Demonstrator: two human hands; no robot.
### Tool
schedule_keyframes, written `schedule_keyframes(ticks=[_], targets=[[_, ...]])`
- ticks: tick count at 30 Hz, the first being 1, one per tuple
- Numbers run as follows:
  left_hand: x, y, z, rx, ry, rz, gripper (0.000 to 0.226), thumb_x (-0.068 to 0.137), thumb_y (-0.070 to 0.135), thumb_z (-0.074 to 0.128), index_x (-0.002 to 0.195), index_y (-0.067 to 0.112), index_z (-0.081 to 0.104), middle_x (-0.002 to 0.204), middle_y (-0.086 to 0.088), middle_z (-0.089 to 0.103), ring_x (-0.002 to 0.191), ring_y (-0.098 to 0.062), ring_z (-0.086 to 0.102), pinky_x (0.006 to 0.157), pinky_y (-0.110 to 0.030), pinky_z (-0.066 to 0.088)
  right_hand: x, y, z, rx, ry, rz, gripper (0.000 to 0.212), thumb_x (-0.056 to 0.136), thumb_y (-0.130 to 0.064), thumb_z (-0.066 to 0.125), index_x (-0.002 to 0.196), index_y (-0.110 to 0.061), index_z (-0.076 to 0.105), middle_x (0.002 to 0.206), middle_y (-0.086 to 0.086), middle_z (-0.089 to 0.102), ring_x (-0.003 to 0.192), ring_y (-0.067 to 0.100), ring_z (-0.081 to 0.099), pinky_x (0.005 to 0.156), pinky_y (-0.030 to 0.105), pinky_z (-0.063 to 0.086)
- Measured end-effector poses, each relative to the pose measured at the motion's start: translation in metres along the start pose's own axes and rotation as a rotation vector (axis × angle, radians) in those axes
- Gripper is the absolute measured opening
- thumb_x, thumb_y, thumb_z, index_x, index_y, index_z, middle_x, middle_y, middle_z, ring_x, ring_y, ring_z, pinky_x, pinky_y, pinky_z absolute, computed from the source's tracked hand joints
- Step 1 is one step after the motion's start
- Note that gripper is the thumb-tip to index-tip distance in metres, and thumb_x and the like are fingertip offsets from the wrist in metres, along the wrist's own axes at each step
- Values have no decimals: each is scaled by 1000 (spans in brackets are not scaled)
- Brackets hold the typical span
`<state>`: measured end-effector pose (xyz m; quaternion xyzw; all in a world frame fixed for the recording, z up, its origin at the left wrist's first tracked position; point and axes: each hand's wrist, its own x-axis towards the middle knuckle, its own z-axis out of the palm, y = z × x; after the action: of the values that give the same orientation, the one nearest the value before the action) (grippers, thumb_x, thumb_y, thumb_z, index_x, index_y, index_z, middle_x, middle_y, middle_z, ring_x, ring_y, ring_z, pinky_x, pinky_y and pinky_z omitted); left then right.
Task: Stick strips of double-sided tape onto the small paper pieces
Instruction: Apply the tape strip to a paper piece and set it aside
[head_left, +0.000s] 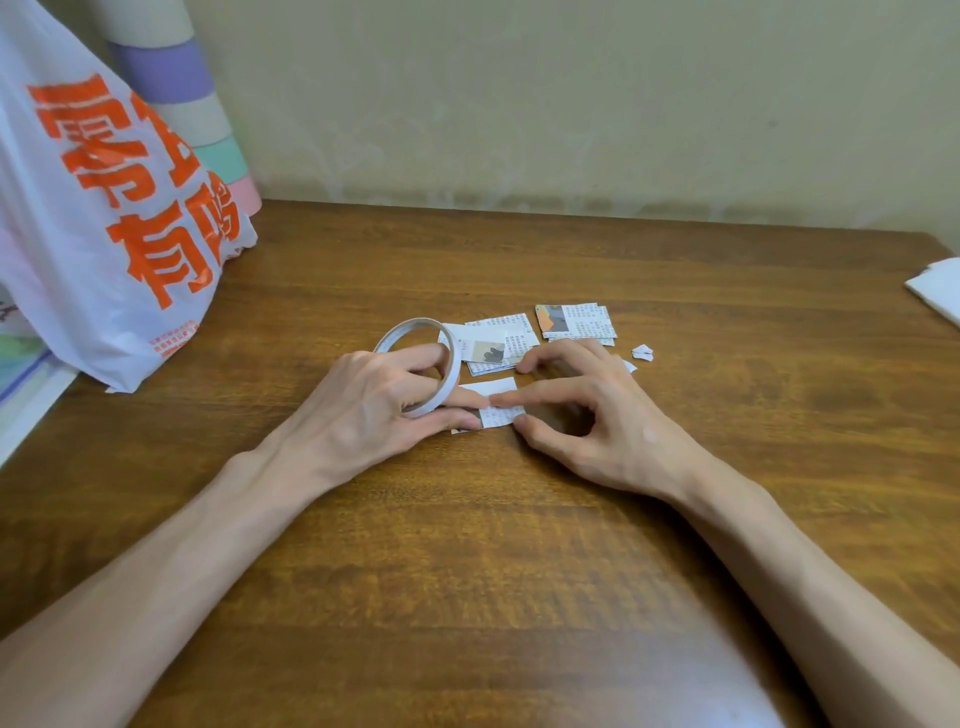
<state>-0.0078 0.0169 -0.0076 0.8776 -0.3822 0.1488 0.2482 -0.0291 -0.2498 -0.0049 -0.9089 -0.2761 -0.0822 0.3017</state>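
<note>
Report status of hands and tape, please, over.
Left hand holds tape roll. Right hand presses paper piece. Paper piles behind, not blocking.

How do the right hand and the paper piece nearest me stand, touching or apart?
Touching. The head view shows the right hand pressing its index fingertip onto the paper piece, thumb against the piece's right edge.

A home corner: wooden table (519, 519) against a stained plaster wall (571, 104), printed shopping bag (104, 234) beside.
</note>
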Motion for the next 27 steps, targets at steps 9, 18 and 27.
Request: schedule_keyframes(ticks=[9,18,27], targets=[[2,0,-2,101,-39,53,36,98,59,54,123,43,74,98,9,65,72,-15,64,50,-36,52,0,1,1,-5,-2,3,32,91,-50,61,116,-42,78,125,-13,59,122,14,52,108,47,39],[4,4,-9,278,-68,158,47,105,57,40,119,34,79,99,7,64,61,-18,60,42,-36,49,-1,0,0,6,-7,17,29,91,-47,64,116,-42,79,125,-13,58,123,14,51,109,43,37],[5,7,-8,296,-71,181,50,106,55,36,120,31,77,100,5,66,64,-20,65,41,-35,49,0,-1,-3,113,-27,111,33,87,-58,61,109,-45,80,128,-17,58,130,9,49,115,40,37]])
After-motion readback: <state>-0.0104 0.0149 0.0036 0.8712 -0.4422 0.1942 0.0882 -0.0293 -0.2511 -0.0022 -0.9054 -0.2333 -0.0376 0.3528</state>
